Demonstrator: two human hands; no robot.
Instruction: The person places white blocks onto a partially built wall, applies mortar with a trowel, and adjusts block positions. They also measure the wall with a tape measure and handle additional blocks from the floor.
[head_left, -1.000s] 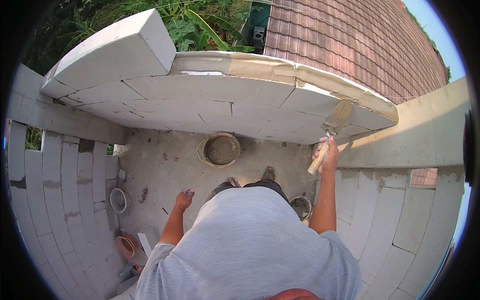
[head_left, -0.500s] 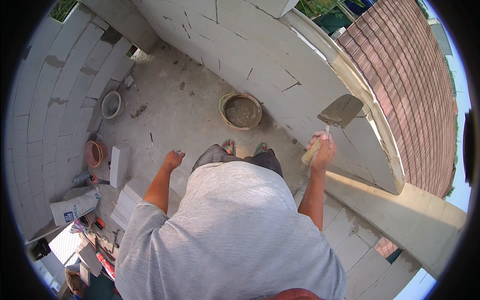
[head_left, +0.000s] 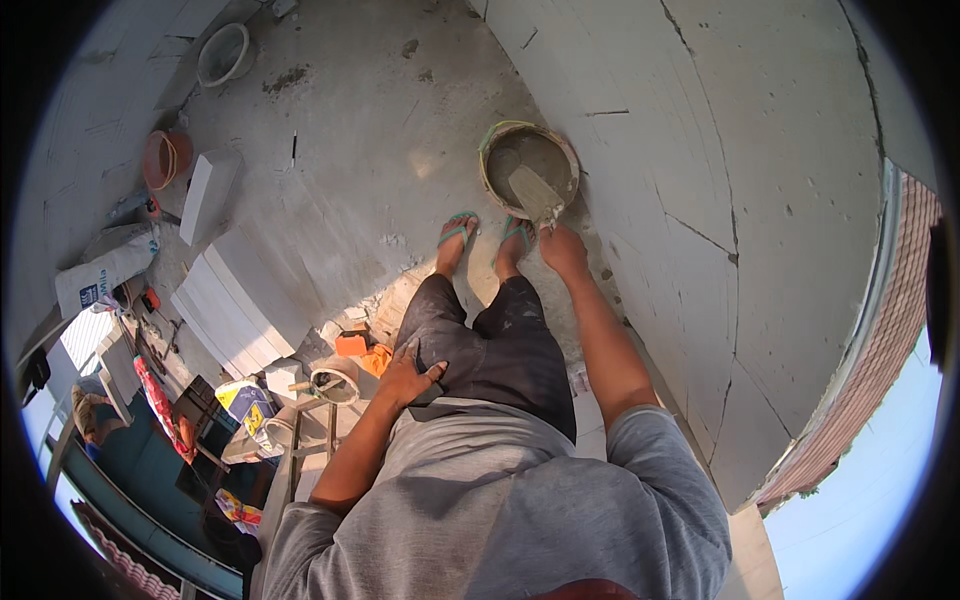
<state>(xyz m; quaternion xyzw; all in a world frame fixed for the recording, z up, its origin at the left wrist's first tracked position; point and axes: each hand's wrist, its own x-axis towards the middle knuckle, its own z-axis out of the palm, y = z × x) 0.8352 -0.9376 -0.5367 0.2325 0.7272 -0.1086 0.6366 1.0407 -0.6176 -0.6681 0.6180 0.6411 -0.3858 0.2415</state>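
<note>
My right hand (head_left: 565, 251) is closed round the handle of a trowel (head_left: 537, 190), reaching down at the right. The trowel's blade, coated in grey mortar, lies over the opening of a round bucket (head_left: 484, 180); its tip meets the wet mortar (head_left: 548, 160) inside. The fingers mostly cover the handle. My left hand (head_left: 404, 378) rests on my dark shorts at the thigh, its fingers stretched out and holding nothing. Just ahead of my feet, in green flip-flops, stands the bucket.
A pale block wall (head_left: 690, 200) rises close on my right, beside the bucket. To the left are stacked blocks (head_left: 245, 300), one upright block (head_left: 210, 195), a reddish bucket (head_left: 166, 160) and a white sack (head_left: 108, 275). A grey tub (head_left: 224, 54) sits farther off.
My right hand has come down from the wall top, bringing the trowel into the bucket. My left hand has moved back onto my thigh. The view has tilted down as I bend.
</note>
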